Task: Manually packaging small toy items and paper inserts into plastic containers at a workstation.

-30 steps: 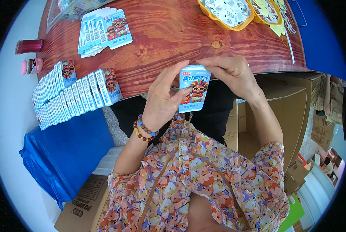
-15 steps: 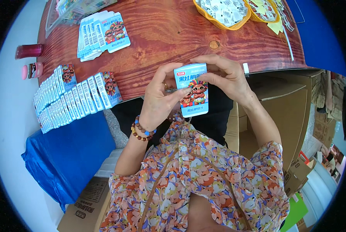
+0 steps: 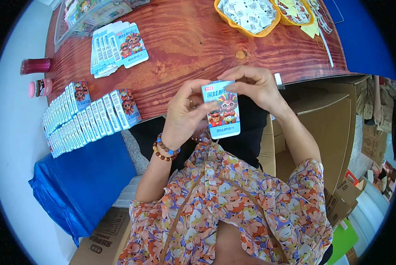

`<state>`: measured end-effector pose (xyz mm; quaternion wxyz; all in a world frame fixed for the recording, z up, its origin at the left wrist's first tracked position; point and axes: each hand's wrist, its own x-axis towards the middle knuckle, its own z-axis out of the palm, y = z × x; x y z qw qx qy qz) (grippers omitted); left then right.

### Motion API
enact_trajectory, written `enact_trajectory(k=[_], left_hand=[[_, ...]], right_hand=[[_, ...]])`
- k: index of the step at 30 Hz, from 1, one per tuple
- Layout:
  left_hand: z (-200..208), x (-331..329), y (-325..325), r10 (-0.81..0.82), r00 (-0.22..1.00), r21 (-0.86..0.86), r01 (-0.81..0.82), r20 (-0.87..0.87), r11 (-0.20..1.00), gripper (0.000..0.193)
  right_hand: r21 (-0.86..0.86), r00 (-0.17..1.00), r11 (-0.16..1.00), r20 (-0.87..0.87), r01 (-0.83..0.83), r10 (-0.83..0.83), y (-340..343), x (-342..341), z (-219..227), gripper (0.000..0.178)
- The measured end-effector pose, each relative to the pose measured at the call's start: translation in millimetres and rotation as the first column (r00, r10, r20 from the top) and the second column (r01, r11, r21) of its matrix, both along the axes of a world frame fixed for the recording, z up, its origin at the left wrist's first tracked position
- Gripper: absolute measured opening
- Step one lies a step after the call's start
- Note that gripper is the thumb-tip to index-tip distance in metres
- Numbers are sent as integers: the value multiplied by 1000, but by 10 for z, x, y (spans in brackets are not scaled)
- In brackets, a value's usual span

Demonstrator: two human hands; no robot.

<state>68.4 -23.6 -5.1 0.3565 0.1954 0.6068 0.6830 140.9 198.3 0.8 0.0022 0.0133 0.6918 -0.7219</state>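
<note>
A small blue and white carton [image 3: 225, 121] with cartoon figures on its front hangs upright in front of me, just off the table's edge. My left hand [image 3: 184, 110] grips it by its left side, the thumb lying across the front. At the carton's top right corner, my right hand [image 3: 259, 86] is closed in a pinch, thumb in front and fingers behind the top edge. What those fingers do behind the carton is hidden. To the left, similar filled-out cartons [image 3: 92, 117] stand in two close rows. Beyond them lies a fanned pile of flat cartons [image 3: 105, 49].
Yellow baskets [image 3: 268, 32] of small white packets and paper slips sit at the far side. A clear plastic bin [image 3: 92, 26], a dark red jar [image 3: 35, 66] and a small pink jar [image 3: 41, 88] line the left. An open cardboard box [image 3: 317, 128] stands below the table, right.
The whole view has shifted slightly. My right thumb has slid from the carton's front up toward its top corner. My left hand keeps its grip.
</note>
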Motion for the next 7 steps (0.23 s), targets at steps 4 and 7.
enact_trajectory(k=[4, 7], left_hand=[[13, -111, 28, 228, 929, -60, -256, -291, 965, 64], [-66, -154, 13, 109, 811, -116, -213, -575, 970, 93]], right_hand=[[-589, 927, 725, 320, 357, -197, 68, -25, -116, 22], [-685, 914, 624, 384, 376, -128, -143, -78, -259, 29]])
